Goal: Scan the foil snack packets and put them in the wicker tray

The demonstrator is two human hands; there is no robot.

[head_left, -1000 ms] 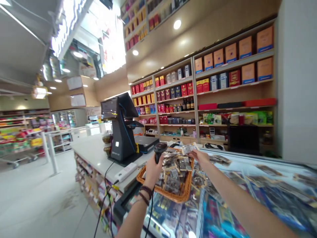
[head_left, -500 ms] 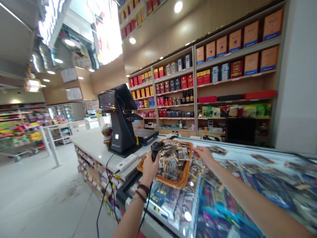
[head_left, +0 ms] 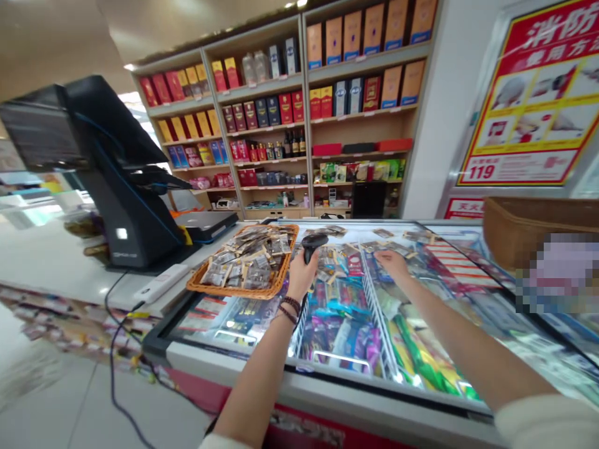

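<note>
My left hand [head_left: 302,274] is wrapped round the handle of a black handheld scanner [head_left: 314,242], over the glass top of a freezer. My right hand [head_left: 392,262] is over the glass to the right, near small packets [head_left: 403,251]; its fingers look pressed together, and what they hold, if anything, is too small to tell. An orange wicker basket [head_left: 276,282] heaped with small clear packets [head_left: 253,259] sits left of my left hand. More packets lie scattered on the glass. Bright bagged goods [head_left: 339,305] show beneath it.
A black checkout terminal [head_left: 126,187] and a white power strip [head_left: 161,282] stand on the left counter, with black cables hanging down. A brown box [head_left: 538,231] is at the right. Behind are shelves [head_left: 262,131] of boxes and bottles.
The view has swung right. My left hand with the scanner has moved from over the basket to its right. My right hand has shifted right along the glass.
</note>
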